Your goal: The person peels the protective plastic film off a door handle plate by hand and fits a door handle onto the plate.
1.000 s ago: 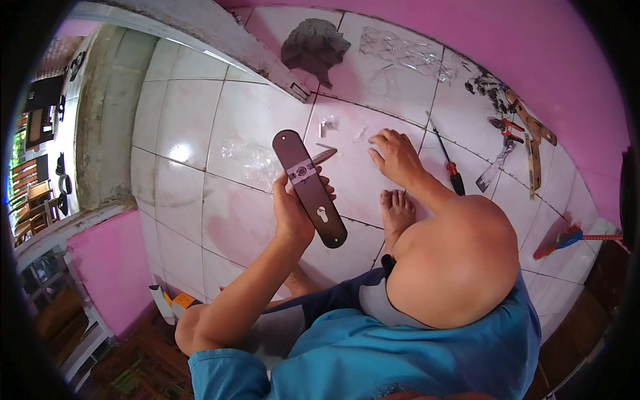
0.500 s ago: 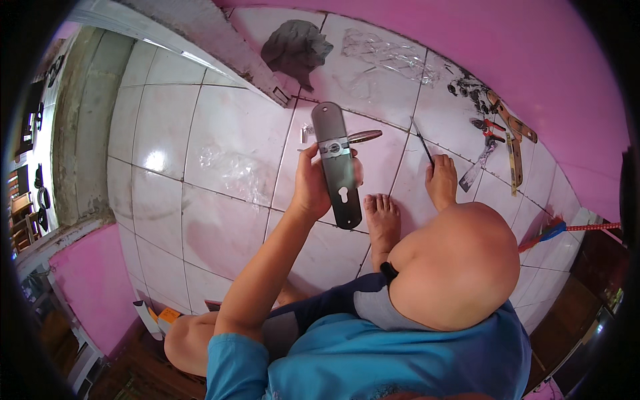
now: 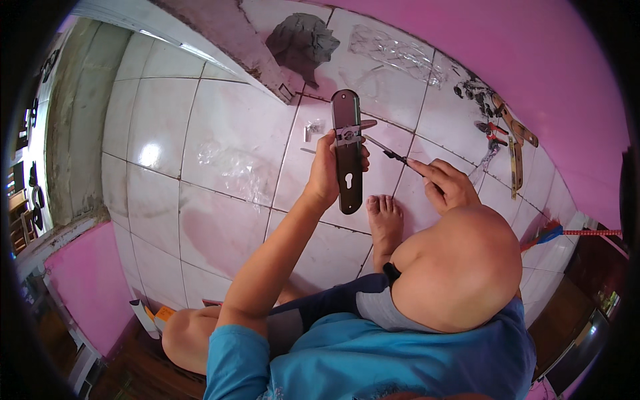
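My left hand (image 3: 323, 173) is closed around a dark door handle plate (image 3: 350, 190), held upright above the floor with its keyhole toward the lower end. A lever (image 3: 367, 125) sticks out to the right from the silver-coloured fitting on the plate. My right hand (image 3: 453, 185), in front of my raised knee, grips a slim tool (image 3: 393, 155) with a black handle and a thin metal shaft. The shaft's tip is beside the fitting, near the lever's base; whether it touches cannot be told. Its exact kind is unclear.
Small metal parts in clear plastic (image 3: 313, 128) lie left of the plate. Farther off are a grey cloth (image 3: 303, 47) and clear plastic wrap (image 3: 390, 53). Red-handled pliers (image 3: 491, 131) and worn metal lock parts (image 3: 515, 163) lie by the pink wall. My bare foot (image 3: 385, 217) stands close below.
My right hand has lifted the slim tool off the floor and swung its tip left to the handle plate. The plate has shifted slightly right and up and stands straighter.
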The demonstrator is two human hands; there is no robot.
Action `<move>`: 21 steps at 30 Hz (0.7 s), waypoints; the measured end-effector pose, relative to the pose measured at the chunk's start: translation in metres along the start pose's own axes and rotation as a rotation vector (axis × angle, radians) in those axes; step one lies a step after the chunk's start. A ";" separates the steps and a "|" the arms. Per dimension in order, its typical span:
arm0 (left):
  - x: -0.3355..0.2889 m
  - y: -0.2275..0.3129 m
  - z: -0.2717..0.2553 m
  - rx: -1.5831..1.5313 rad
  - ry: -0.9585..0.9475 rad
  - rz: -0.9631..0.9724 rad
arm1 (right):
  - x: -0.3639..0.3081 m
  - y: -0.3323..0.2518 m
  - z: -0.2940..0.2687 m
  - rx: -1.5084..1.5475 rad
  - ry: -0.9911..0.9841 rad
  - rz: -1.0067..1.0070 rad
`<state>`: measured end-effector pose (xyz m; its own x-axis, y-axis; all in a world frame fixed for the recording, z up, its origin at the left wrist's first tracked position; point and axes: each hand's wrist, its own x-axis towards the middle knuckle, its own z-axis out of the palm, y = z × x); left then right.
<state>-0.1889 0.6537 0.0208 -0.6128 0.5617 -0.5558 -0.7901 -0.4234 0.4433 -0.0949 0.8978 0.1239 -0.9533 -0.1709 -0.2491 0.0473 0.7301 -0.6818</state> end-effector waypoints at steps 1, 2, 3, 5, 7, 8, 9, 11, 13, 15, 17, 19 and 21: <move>0.000 -0.001 -0.001 0.024 0.037 0.017 | 0.002 -0.005 0.000 -0.032 0.002 -0.017; 0.000 -0.002 -0.003 0.024 0.037 0.015 | 0.004 -0.008 0.001 -0.065 0.004 -0.033; 0.000 -0.002 -0.004 0.073 0.051 0.035 | 0.005 -0.008 0.001 -0.064 0.004 -0.032; 0.001 -0.004 -0.010 0.119 0.062 0.058 | 0.008 -0.009 0.001 -0.081 -0.036 -0.034; 0.002 -0.004 -0.012 0.131 0.043 0.089 | 0.010 -0.009 0.005 -0.070 -0.035 -0.030; 0.001 -0.003 -0.011 0.131 0.042 0.089 | 0.011 -0.008 0.007 -0.058 -0.034 -0.026; 0.000 -0.004 -0.008 0.140 0.084 0.087 | 0.011 -0.007 0.008 -0.060 -0.034 -0.026; -0.002 -0.004 -0.004 0.149 0.129 0.088 | 0.013 -0.005 0.012 -0.071 -0.026 -0.039; -0.004 -0.005 -0.003 0.227 0.117 0.115 | 0.014 -0.003 0.013 -0.099 -0.003 -0.076; -0.006 -0.005 -0.004 0.231 0.117 0.121 | 0.015 -0.002 0.013 -0.125 0.021 -0.113; -0.005 -0.007 -0.007 0.235 0.115 0.126 | 0.017 -0.003 0.011 -0.206 0.035 -0.209; -0.004 -0.009 -0.009 0.316 0.149 0.138 | 0.019 -0.003 0.008 -0.243 0.023 -0.241; -0.006 -0.009 -0.009 0.389 0.167 0.149 | 0.019 -0.002 0.006 -0.279 0.011 -0.269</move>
<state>-0.1782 0.6480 0.0139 -0.7389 0.3785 -0.5575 -0.6484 -0.1744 0.7410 -0.1117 0.8890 0.1170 -0.9239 -0.3744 -0.0784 -0.2862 0.8127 -0.5076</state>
